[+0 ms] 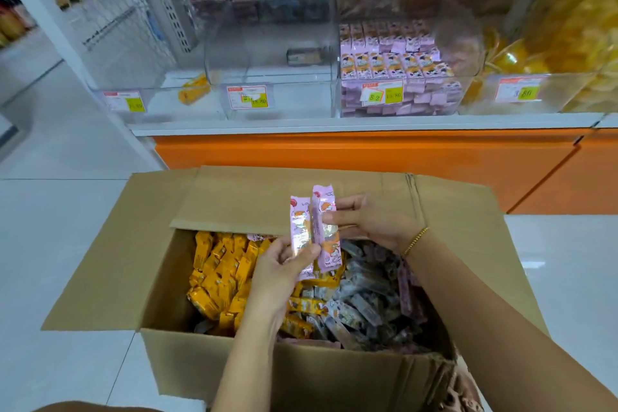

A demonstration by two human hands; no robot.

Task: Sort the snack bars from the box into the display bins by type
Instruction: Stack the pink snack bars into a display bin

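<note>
"Fingers (334, 219) of left hand (284, 264) and right hand (374, 221) each pinch one slim pink foil-wrapped snack bar (301, 227) above the open brown cardboard box (301, 375)."

"Risk?"

"Slippery wrappers. A loose pinch could drop one among the yellow wrapped bars (220, 271) — short of the clear plastic bin of pink packs (434, 104)."

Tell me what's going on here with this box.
A person is sorting snack bars out of an open cardboard box. Each hand holds one pink-wrapped bar above it: the left hand pinches the left pink bar, and the right hand holds the right pink bar. The box holds many yellow bars and greyish ones. On the shelf, the pink-bar bin is well stocked, while the far-left bin holds a single yellow bar.
</note>
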